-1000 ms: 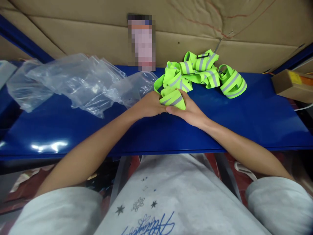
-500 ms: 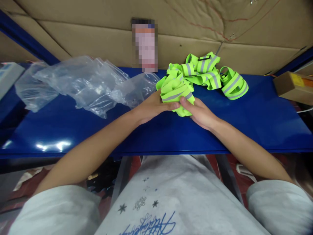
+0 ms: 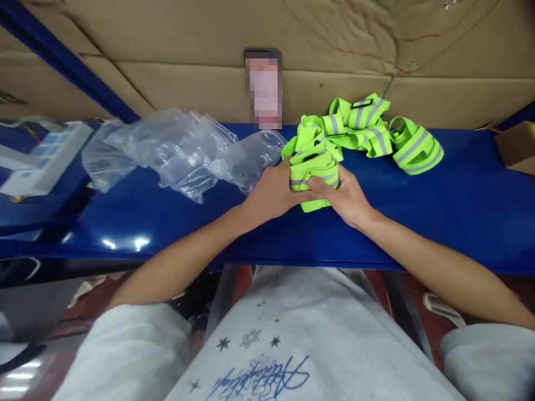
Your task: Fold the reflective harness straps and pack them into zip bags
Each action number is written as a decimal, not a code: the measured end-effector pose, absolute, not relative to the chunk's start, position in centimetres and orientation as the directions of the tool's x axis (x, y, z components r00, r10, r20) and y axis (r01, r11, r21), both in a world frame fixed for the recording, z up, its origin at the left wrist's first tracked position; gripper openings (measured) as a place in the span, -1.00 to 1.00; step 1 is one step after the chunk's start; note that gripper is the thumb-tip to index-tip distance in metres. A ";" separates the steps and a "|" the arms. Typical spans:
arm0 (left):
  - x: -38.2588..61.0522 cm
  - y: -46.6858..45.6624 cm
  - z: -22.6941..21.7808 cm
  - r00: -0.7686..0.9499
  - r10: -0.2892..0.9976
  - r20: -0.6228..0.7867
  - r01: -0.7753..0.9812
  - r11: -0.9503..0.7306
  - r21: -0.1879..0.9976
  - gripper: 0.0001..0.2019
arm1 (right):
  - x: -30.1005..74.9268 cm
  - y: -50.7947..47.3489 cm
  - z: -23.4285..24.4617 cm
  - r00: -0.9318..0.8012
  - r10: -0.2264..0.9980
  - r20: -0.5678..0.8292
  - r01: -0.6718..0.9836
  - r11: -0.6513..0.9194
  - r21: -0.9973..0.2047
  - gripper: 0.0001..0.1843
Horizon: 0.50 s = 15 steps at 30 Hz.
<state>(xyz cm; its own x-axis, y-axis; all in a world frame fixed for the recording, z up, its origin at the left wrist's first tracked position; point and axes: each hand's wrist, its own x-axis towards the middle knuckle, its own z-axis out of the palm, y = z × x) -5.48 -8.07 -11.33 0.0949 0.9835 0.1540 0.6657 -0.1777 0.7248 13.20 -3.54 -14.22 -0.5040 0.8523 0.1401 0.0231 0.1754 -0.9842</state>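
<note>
Between my two hands is a folded bundle of neon-yellow reflective strap (image 3: pixel 314 167) with a grey stripe and dark buckle parts on top. My left hand (image 3: pixel 279 189) grips its left side, thumb across the front. My right hand (image 3: pixel 346 195) closes round the right side, its thumb pressed on the front near the left thumb. A short end of the strap hangs below the thumbs. Most fingers are hidden behind the bundle. Just beyond lie more reflective straps (image 3: pixel 359 125) in a loose heap with a black buckle, and a separate coiled strap (image 3: pixel 417 147) to their right.
Clear plastic bags (image 3: pixel 179 153) lie crumpled on the blue table (image 3: pixel 418 223) to the left. A blurred-out phone (image 3: pixel 265 92) leans against the cardboard backing (image 3: pixel 188 89). A white power strip (image 3: pixel 48 159) is at far left, a cardboard box (image 3: pixel 518 146) at far right.
The strap bundle has become more compact and upright, with its buckle parts now showing on top. Both hands have shifted closer around it. The whole view has swung slightly left.
</note>
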 end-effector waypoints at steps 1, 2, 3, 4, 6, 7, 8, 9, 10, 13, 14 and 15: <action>-6.0 -8.6 -10.5 0.127 0.985 0.112 0.710 -0.170 0.683 -0.22 | 13.1 -3.6 -14.0 -0.504 0.854 0.132 0.023 0.166 -0.986 -0.40; -6.6 -9.2 -9.7 0.145 0.985 0.089 0.760 -0.169 0.628 -0.27 | 13.2 -3.5 -13.7 -0.498 0.858 0.126 0.020 0.156 -0.988 -0.42; -7.3 -9.7 -9.0 0.136 0.984 0.117 0.813 -0.178 0.554 -0.32 | 13.3 -3.3 -13.4 -0.483 0.867 0.123 0.008 0.145 -0.989 -0.44; -8.1 -10.2 -8.6 0.090 0.976 0.197 0.874 -0.172 0.454 -0.35 | 13.5 -3.0 -13.1 -0.456 0.881 0.129 -0.019 0.135 -0.991 -0.45; -9.8 -10.8 -8.4 0.009 0.942 0.336 0.971 -0.088 0.223 -0.25 | 14.1 -1.9 -12.5 -0.369 0.915 0.162 -0.083 0.141 -0.986 -0.45; -10.7 -10.9 -8.6 -0.012 0.937 0.350 0.991 -0.035 0.129 -0.19 | 14.5 -1.3 -12.3 -0.324 0.929 0.182 -0.099 0.158 -0.983 -0.43; -11.7 -11.1 -9.0 -0.019 0.948 0.317 0.998 0.001 0.059 -0.14 | 15.0 -0.7 -12.2 -0.285 0.938 0.197 -0.099 0.176 -0.979 -0.41; -12.6 -11.3 -9.4 -0.017 0.968 0.250 1.000 0.012 0.022 -0.14 | 15.3 -0.2 -12.1 -0.257 0.944 0.205 -0.090 0.188 -0.978 -0.39; -13.5 -11.7 -9.7 -0.009 0.984 0.177 1.000 0.007 0.012 -0.18 | 15.6 0.2 -12.0 -0.239 0.949 0.204 -0.080 0.190 -0.978 -0.37; -15.4 -13.4 -9.9 0.015 0.998 0.063 1.000 -0.015 -0.001 -0.32 | 15.9 0.2 -11.9 -0.249 0.954 0.166 -0.102 0.145 -0.984 -0.36; -15.7 -14.0 -9.7 0.025 0.998 0.060 1.000 -0.024 -0.018 -0.32 | 15.7 0.0 -11.9 -0.269 0.951 0.153 -0.123 0.124 -0.985 -0.37; -15.7 -14.5 -9.5 0.039 0.997 0.066 0.999 -0.037 -0.030 -0.29 | 15.5 -0.4 -11.9 -0.296 0.945 0.140 -0.142 0.101 -0.985 -0.37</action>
